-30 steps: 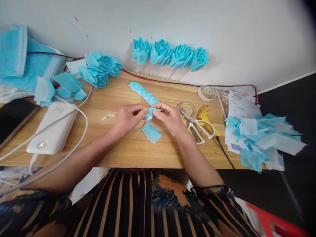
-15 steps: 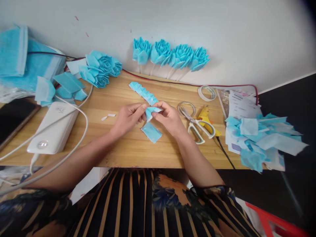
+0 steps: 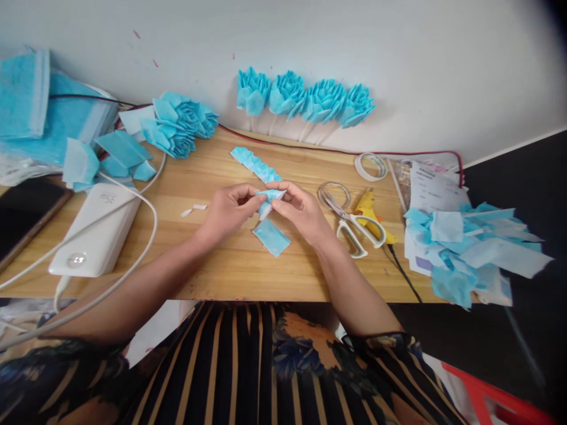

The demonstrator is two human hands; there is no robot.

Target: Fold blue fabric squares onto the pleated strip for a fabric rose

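Between my two hands is a small blue fabric piece (image 3: 266, 206) with a white underside, partly folded. My left hand (image 3: 230, 211) pinches its left side between thumb and fingers. On the other side, my right hand (image 3: 297, 208) grips the right part, thumb in front. Just below the fingers a flat blue fabric square (image 3: 271, 237) lies on the table. Behind my hands runs a slanted row of folded blue petals (image 3: 254, 163), its near end close to my right fingers.
Blue fabric flowers (image 3: 290, 94) on white stems lean on the wall; more flowers (image 3: 179, 121) lie left. To the right are scissors (image 3: 349, 221), a yellow glue gun (image 3: 367, 208), a tape roll (image 3: 371, 167) and fabric scraps (image 3: 465, 248). A power bank (image 3: 95, 230) and phone (image 3: 29, 215) are left.
The held fabric piece has been turned and folded further, showing more of its white side. My left fingers have moved slightly onto its upper left edge.
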